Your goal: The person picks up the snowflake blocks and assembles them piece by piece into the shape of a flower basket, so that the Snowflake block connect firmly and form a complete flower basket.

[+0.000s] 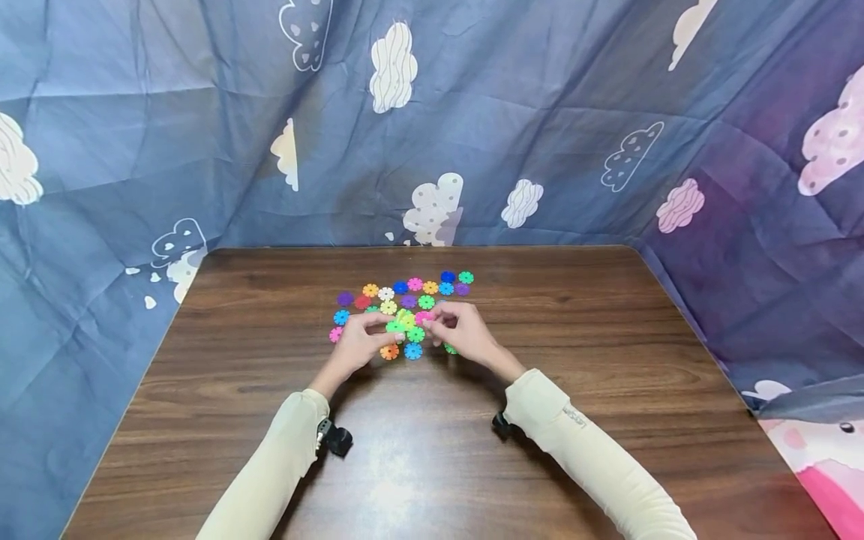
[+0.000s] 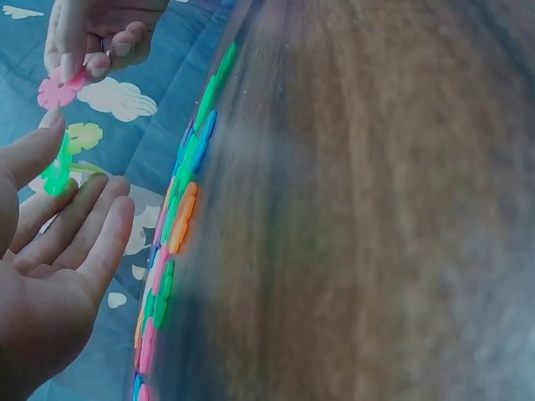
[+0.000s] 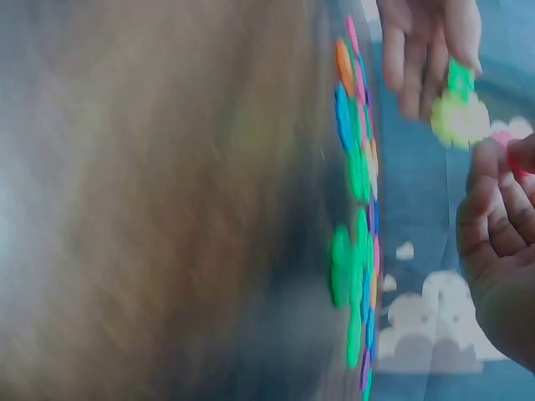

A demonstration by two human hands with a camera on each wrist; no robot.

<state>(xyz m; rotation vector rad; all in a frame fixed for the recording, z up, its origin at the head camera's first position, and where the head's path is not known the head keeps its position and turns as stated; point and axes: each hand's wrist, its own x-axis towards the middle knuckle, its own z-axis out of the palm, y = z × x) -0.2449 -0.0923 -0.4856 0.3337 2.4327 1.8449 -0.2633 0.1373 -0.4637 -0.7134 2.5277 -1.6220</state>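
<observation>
My left hand (image 1: 358, 343) pinches a green notched plastic disc (image 2: 57, 174) between thumb and fingers. Joined to that green piece is a yellow disc (image 2: 86, 136), and in the left wrist view another yellowish edge shows below it. Facing it from the other side, my right hand (image 1: 467, 331) grips a pink disc (image 2: 58, 90) by its rim with thumb and fingertips. In the left wrist view the pink disc appears apart from the yellow one. Both hands are raised above the tabletop, over the spread of discs.
Several loose flat discs in many colours lie on the brown wooden table (image 1: 432, 450), among them a blue disc (image 1: 413, 351) and an orange disc (image 1: 389, 352) near the hands. A blue cloth with cloud prints (image 1: 526, 112) hangs behind the table's far edge.
</observation>
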